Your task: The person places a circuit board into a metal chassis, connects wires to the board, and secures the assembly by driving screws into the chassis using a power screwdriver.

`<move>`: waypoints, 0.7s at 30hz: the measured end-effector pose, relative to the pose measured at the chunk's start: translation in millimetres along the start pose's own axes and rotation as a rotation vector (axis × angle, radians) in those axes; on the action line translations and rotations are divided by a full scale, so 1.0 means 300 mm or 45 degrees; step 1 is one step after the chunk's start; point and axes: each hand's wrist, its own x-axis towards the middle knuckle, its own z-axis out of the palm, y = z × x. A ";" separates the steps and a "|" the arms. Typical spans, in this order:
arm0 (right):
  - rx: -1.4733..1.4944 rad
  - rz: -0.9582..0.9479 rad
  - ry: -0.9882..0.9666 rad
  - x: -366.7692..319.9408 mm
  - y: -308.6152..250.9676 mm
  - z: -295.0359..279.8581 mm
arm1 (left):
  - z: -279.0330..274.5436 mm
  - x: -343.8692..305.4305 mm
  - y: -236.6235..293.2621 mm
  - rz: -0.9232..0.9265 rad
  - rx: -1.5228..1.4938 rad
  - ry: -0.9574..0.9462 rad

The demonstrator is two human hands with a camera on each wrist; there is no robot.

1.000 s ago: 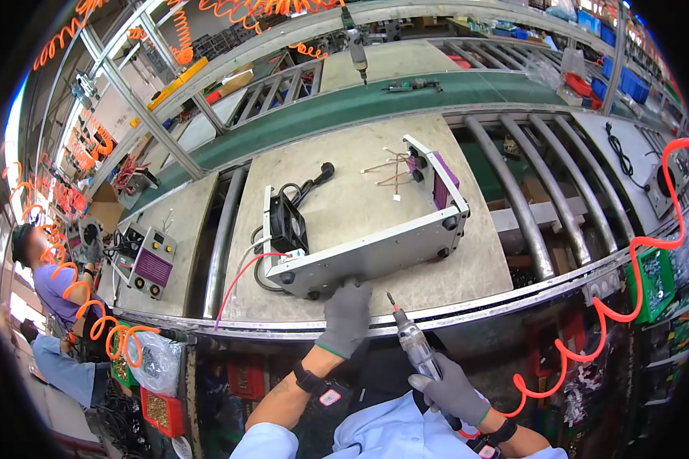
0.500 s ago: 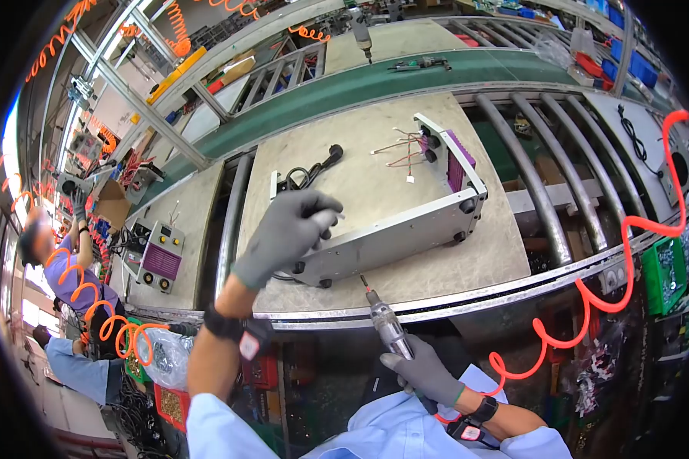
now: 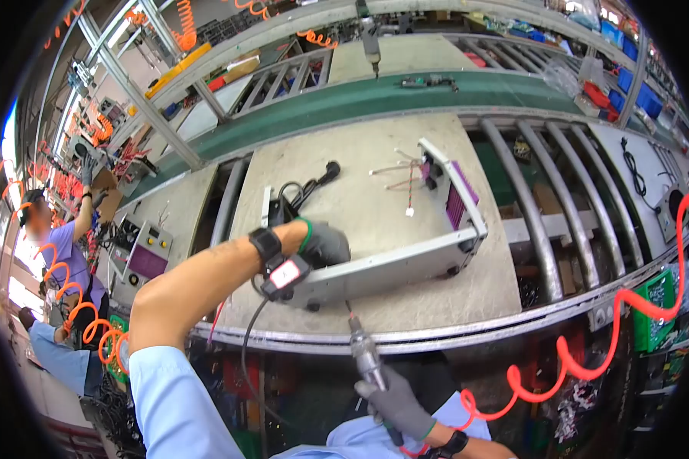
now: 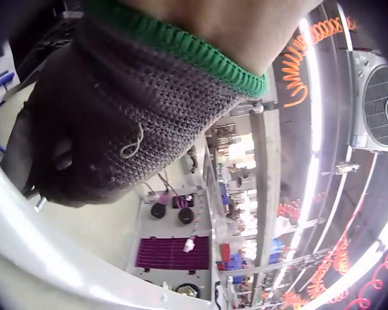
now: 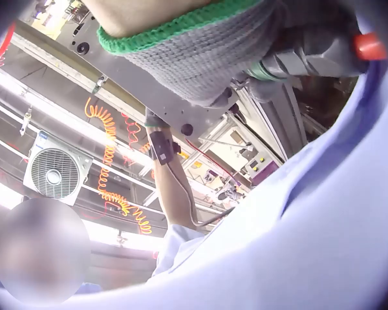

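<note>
A grey metal machine chassis [image 3: 390, 268] stands tipped on its side on the worktop board, rubber feet facing me. Its right end carries a purple vented panel [image 3: 460, 200] with loose wires [image 3: 412, 183]; a black power cable [image 3: 310, 187] lies by the left end. My gloved left hand [image 3: 327, 246] reaches over the chassis's near wall. In the left wrist view its curled fingers pinch a small shiny metal pin [image 4: 40, 203], like a screw, just behind that wall. My gloved right hand [image 3: 396, 402] grips a power screwdriver [image 3: 366, 356], its bit pointing toward the chassis's lower edge.
The worktop board [image 3: 482, 298] sits on a roller conveyor [image 3: 539, 222]. A red coiled hose [image 3: 566, 359] stretches along the right. Another chassis [image 3: 149, 249] is at the left near a person in purple [image 3: 69, 245]. A green bin [image 3: 654, 306] hangs at the right.
My left hand has left the chassis's near face, risen and reached over to its inner side. The screwdriver in my right hand has shifted left and lower in view.
</note>
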 end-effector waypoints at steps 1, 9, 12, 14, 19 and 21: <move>0.003 0.024 0.007 0.004 0.003 0.001 | 0.021 0.000 0.065 -0.375 -0.255 0.018; 0.129 0.094 -0.021 0.021 0.006 -0.006 | 0.049 -0.006 0.154 -0.456 -0.209 -0.029; 0.139 0.090 -0.031 0.016 -0.005 -0.011 | 0.040 -0.011 0.155 -0.461 -0.176 -0.054; 0.157 0.024 0.011 -0.007 -0.029 0.000 | 0.045 -0.007 0.151 -0.450 -0.156 -0.053; 0.187 0.131 -0.069 0.027 0.016 -0.007 | 0.046 -0.015 0.136 -0.378 -0.017 -0.028; 0.216 0.150 -0.082 0.031 0.031 0.000 | 0.054 0.005 0.086 -0.346 0.113 -0.036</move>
